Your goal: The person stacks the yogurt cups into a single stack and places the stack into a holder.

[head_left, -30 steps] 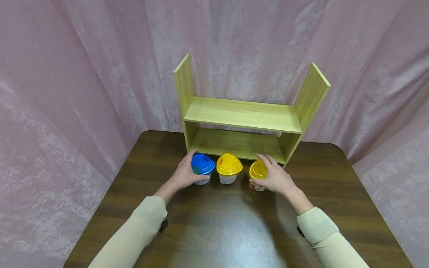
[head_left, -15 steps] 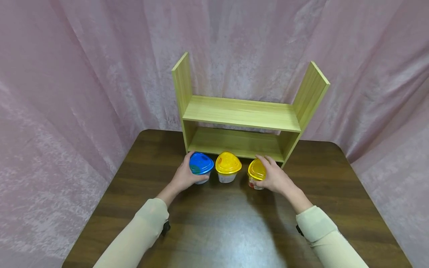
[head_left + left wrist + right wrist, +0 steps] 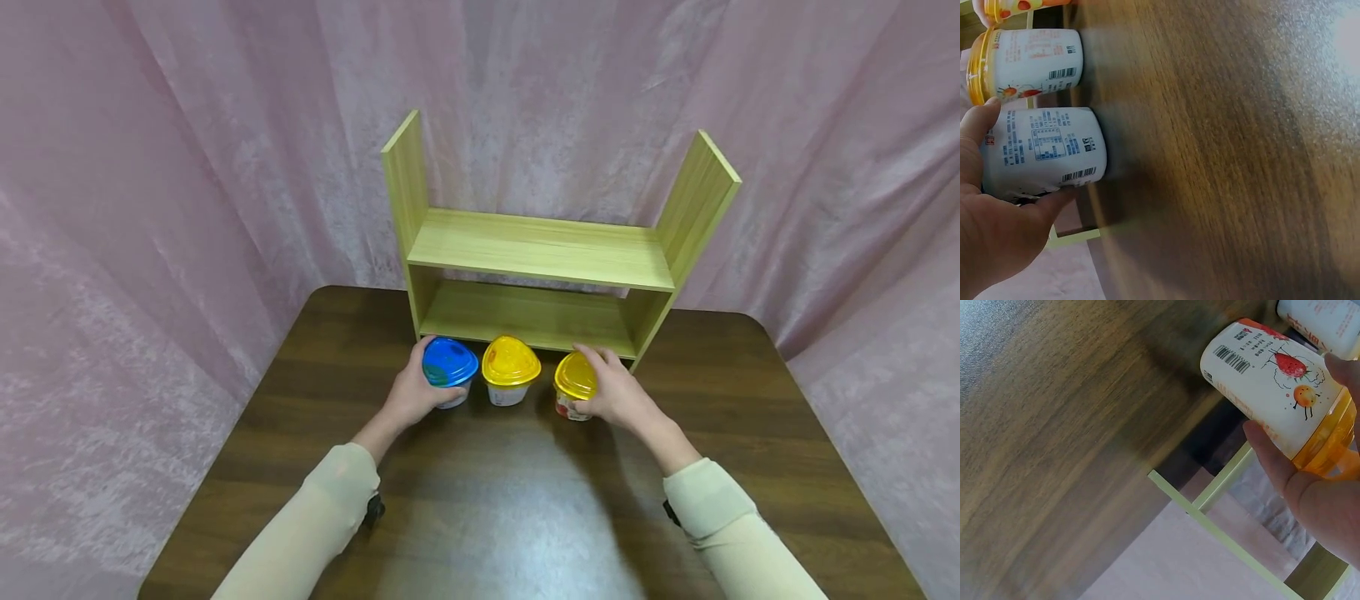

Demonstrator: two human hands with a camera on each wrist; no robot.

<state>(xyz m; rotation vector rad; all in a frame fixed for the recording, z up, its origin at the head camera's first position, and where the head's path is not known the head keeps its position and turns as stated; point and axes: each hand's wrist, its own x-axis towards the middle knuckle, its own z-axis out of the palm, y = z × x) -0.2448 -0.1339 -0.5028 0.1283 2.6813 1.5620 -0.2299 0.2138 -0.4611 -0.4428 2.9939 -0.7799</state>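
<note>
In the head view, three lidded plastic cups stand in a row on the table. My left hand [image 3: 412, 393] grips the left cup, which has a blue lid [image 3: 450, 362], with thumb in front and fingers round its far left side. The left wrist view shows this cup's white printed body [image 3: 1047, 147]. A yellow-lidded cup [image 3: 510, 362] stands in the middle, untouched. My right hand [image 3: 621, 395] holds the right yellow-lidded cup [image 3: 573, 377] between thumb and fingers. Its white wall [image 3: 1272, 381] carries a strawberry drawing in the right wrist view.
Directly behind the cups stands a light wooden shelf [image 3: 540, 246] with two levels and upright side boards. The dark wooden table [image 3: 480, 492] extends toward me. A pink curtain [image 3: 540, 100] hangs behind the table and at both sides.
My right thumb has shifted slightly to the right along the front of its cup. The head view has tilted a little; the cups stay in their row before the shelf.
</note>
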